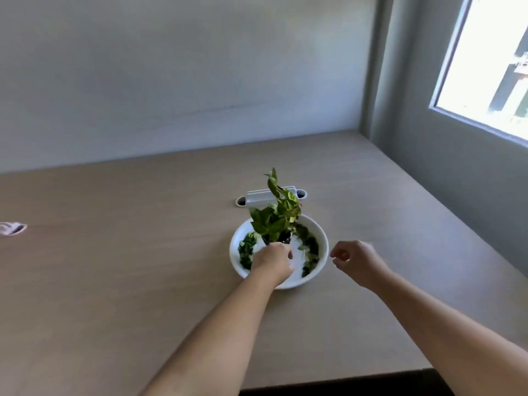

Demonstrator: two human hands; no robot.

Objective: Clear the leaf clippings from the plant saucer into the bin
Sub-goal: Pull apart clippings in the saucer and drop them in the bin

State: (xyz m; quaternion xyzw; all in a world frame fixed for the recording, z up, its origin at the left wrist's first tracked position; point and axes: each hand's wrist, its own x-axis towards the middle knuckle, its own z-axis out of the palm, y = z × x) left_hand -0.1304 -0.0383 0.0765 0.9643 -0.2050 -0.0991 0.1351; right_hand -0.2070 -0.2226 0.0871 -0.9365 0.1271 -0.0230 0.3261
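With my left hand (273, 260) fingers clamped round the pot (283, 238) in the saucer (324, 247) and my right hand (354, 261) loosely curled, empty, beside it, a careless lift could drag the clippings (245, 254) ringing the pot onto the bench (143, 267).

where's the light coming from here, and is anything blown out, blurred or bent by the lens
Head view: daylight enters from the window on the right, which is blown out to near white; the right hand is smeared by motion, the left hand, gripping the plant at the saucer, only soft; the wide lens makes the wall corner lean.
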